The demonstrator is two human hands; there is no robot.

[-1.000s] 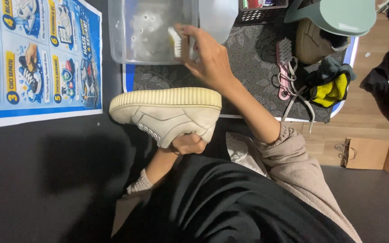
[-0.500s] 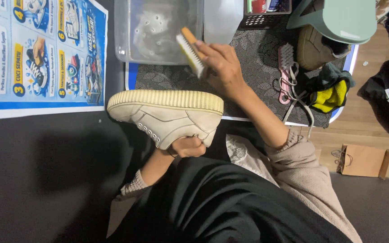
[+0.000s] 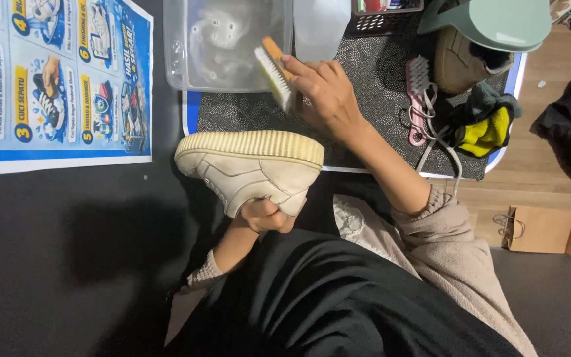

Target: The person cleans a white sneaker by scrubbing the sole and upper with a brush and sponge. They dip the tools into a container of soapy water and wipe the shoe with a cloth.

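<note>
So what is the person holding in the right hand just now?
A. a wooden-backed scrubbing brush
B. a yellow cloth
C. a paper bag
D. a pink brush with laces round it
A: the right hand grips a wooden-backed scrubbing brush at the edge of the clear plastic tub, while the left hand holds the cream shoe from below.

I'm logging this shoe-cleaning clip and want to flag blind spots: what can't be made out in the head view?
- Left hand: mostly hidden behind the white sneaker; its grip is unclear.
- Sneaker's far side and inside: turned away.
- Clear tub: cut off by the top edge; contents are a blur of suds.
- Brush in the right hand: handle end covered by fingers.
- Brown shoe: partly under a green lid.
</note>
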